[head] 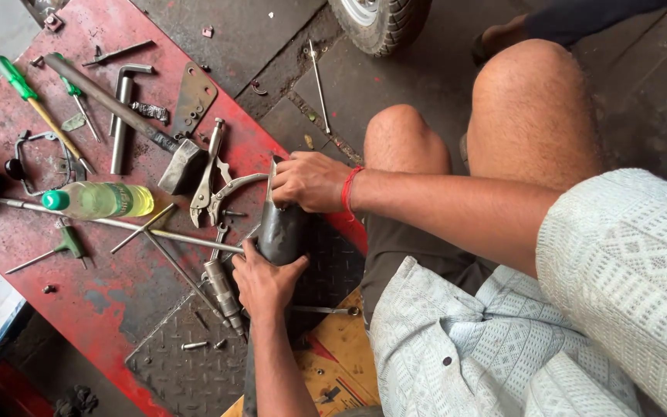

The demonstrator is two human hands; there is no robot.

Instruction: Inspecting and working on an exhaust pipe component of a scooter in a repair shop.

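Setting: Workshop floor of grimy concrete, with a worn red metal sheet (17, 324) spread as a work surface and a dark chequered plate (187, 371) at its near edge.
Workpiece: black rubber piece (281, 232), a curved, sheet-like flap held just over the edge of the red sheet, in front of the knees.
Left hand: I see the left hand (262, 284) clenched on the lower end of the rubber, thumb over the top face, fingers wrapped beneath.
Right hand: the right hand (310, 181), with a red thread at the wrist, grasps the upper end; fingers curl over the rim.
Handling, stiffness: I judge the rubber flexible, since it bows between the two hands; expect it to spring and twist if one end is let go.
Handling, weight: likely light for its bulk.
Handling, surface: faint sheen, possibly oily; I would treat it as slippery.
Hold points: both ends, full-palm, as now; avoid pinching the thin edge.
Nearby tools: locking pliers (208, 176) and hammer (183, 166) just beside the right hand; a metal cylinder (223, 292) touching or just beside the left hand.
Clutter: green-capped plastic bottle (100, 200), green-handled screwdriver (36, 104), loose bolts.
Background: scooter tyre (380, 22) at top.
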